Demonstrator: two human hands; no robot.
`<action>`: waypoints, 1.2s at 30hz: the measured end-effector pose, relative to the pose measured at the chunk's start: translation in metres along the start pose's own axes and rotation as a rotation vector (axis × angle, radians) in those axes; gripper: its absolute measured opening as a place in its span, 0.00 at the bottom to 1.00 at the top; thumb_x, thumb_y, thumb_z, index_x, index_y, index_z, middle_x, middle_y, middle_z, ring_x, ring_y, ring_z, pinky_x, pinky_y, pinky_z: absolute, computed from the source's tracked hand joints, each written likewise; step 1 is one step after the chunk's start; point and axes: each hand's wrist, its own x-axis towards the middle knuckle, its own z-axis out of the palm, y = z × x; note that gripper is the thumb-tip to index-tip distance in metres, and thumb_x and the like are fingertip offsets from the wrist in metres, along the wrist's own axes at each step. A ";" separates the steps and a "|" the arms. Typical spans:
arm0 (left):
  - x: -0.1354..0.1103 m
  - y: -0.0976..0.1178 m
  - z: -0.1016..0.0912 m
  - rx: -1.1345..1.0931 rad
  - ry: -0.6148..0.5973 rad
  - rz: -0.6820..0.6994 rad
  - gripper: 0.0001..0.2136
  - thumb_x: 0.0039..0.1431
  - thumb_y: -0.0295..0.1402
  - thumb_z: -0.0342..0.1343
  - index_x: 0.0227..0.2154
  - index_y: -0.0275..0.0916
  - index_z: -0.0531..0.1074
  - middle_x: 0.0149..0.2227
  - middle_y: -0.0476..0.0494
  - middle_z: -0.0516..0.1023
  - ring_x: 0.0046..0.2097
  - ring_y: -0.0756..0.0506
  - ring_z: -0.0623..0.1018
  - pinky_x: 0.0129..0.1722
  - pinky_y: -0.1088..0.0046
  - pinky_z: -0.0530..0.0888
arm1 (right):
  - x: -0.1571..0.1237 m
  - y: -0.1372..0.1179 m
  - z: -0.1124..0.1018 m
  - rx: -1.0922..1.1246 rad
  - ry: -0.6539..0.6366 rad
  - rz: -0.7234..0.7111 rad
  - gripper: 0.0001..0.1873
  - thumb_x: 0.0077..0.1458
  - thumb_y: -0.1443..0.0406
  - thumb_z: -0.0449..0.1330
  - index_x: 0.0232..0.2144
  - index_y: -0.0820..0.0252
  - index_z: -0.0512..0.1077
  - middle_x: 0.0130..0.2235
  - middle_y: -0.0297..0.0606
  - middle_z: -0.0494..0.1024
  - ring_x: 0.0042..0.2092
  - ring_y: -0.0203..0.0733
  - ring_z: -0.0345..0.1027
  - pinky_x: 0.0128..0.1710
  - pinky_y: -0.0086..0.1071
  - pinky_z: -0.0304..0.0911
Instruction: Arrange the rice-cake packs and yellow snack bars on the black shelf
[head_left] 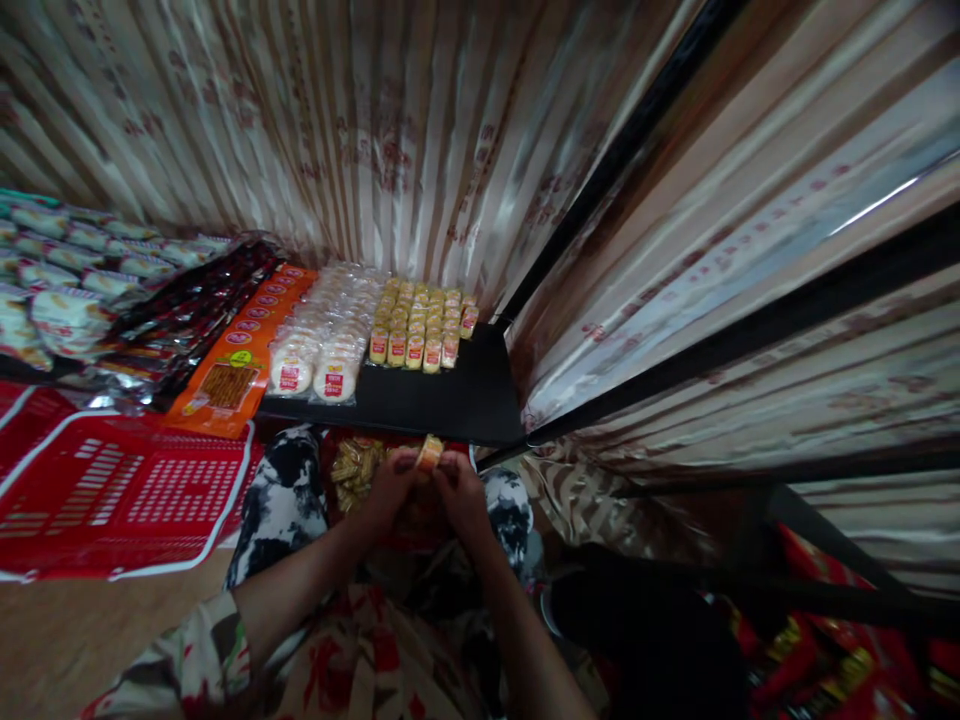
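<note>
Between the fingertips of both hands is a small wrapped snack (430, 453), yellowish with an orange-red label. My left hand (391, 485) pinches its left side, and my right hand (461, 492) grips the right side. Both hands are above a red container between my knees, where loose gold-wrapped snacks (355, 473) lie. Just beyond, on a black shelf (450, 405), similar small yellow snack packs (415, 350) stand in tight rows. Left of them are two rows of clear-wrapped round white crackers (334, 380).
An orange snack bag (232, 365), dark shiny packets (199, 300) and white packets (75, 310) fill the shelf's left. A red basket (172, 480) stands below. Patterned curtains (390, 130) hang behind, black frame bars (660, 390) cross the right, and red packages (832, 640) lie lower right.
</note>
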 end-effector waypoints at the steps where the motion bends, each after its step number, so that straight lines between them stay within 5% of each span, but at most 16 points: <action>1: 0.000 0.003 0.002 -0.002 -0.005 0.001 0.11 0.42 0.27 0.56 0.33 0.37 0.70 0.36 0.44 0.78 0.39 0.47 0.77 0.43 0.70 0.72 | 0.002 -0.001 0.000 0.031 0.024 0.019 0.09 0.50 0.65 0.53 0.37 0.58 0.66 0.38 0.39 0.75 0.40 0.40 0.71 0.43 0.36 0.66; 6: 0.008 0.017 0.017 0.026 0.010 0.008 0.12 0.42 0.26 0.56 0.34 0.37 0.69 0.34 0.45 0.78 0.36 0.48 0.77 0.39 0.71 0.72 | 0.011 0.001 0.000 0.161 0.144 0.109 0.13 0.49 0.62 0.55 0.38 0.59 0.64 0.36 0.40 0.76 0.36 0.41 0.73 0.38 0.35 0.69; 13: 0.033 0.029 0.049 0.018 -0.045 0.085 0.10 0.46 0.22 0.53 0.33 0.37 0.68 0.34 0.45 0.77 0.38 0.50 0.76 0.40 0.74 0.72 | 0.035 -0.001 -0.020 0.402 0.111 0.135 0.16 0.47 0.59 0.57 0.38 0.60 0.67 0.37 0.43 0.78 0.38 0.42 0.73 0.41 0.36 0.68; 18: 0.062 0.040 0.076 0.209 0.000 0.178 0.11 0.47 0.20 0.51 0.34 0.36 0.70 0.36 0.45 0.75 0.39 0.50 0.75 0.42 0.74 0.72 | 0.068 0.002 -0.033 0.479 0.261 0.142 0.18 0.43 0.59 0.60 0.37 0.61 0.68 0.34 0.41 0.77 0.35 0.41 0.73 0.38 0.35 0.68; 25: 0.101 0.065 0.108 0.792 0.072 0.206 0.18 0.53 0.27 0.49 0.47 0.37 0.70 0.45 0.39 0.70 0.47 0.46 0.71 0.51 0.70 0.66 | 0.126 0.020 -0.046 0.351 0.381 0.072 0.16 0.45 0.60 0.58 0.37 0.61 0.69 0.34 0.40 0.77 0.36 0.40 0.72 0.39 0.34 0.67; 36: 0.151 0.078 0.152 0.619 0.013 0.183 0.19 0.58 0.29 0.44 0.53 0.35 0.65 0.55 0.38 0.68 0.56 0.45 0.67 0.58 0.69 0.60 | 0.218 0.038 -0.051 0.189 0.426 -0.003 0.18 0.47 0.60 0.54 0.40 0.60 0.68 0.36 0.40 0.77 0.34 0.39 0.71 0.37 0.32 0.66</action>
